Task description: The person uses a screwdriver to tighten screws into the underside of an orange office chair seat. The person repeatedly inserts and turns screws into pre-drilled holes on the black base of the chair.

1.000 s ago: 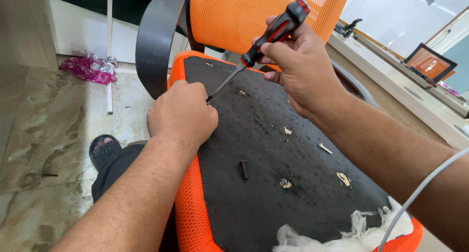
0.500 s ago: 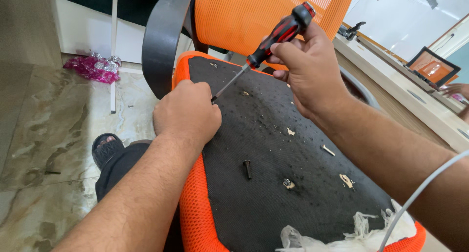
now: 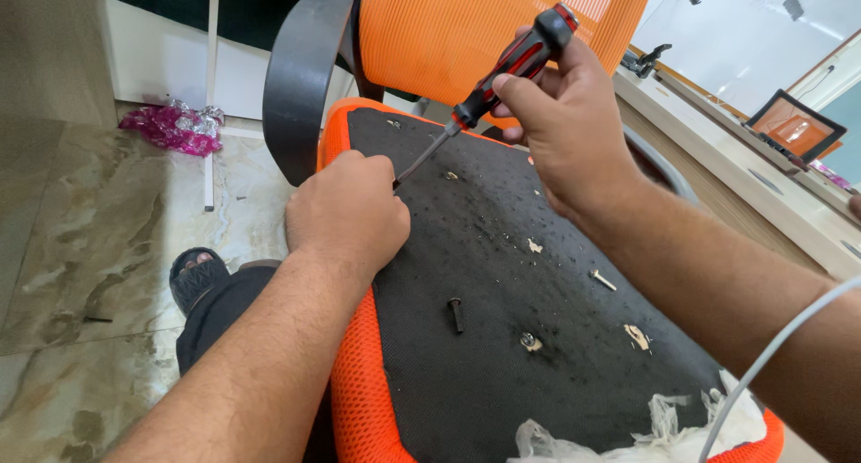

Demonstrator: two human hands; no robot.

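Little shifted since earlier, my right hand [image 3: 565, 131] grip still closed on red-black screwdriver [image 3: 502, 73], left hand [image 3: 348, 214] fisted at its tip on black seat underside [image 3: 538, 337], loose screw [image 3: 603, 280] unmoved.

The screwdriver [image 3: 489, 91] in the right hand [image 3: 560, 126] has a glossy red and black plastic handle above the grip and a thin, dull metal shaft below it. Under the left hand [image 3: 348, 214], the seat underside [image 3: 502, 337] is matt black cloth, rough and dusty, edged with orange mesh fabric [image 3: 359, 373]. Nearby lie a shiny metal screw [image 3: 603, 280] and a black bolt [image 3: 456, 314].
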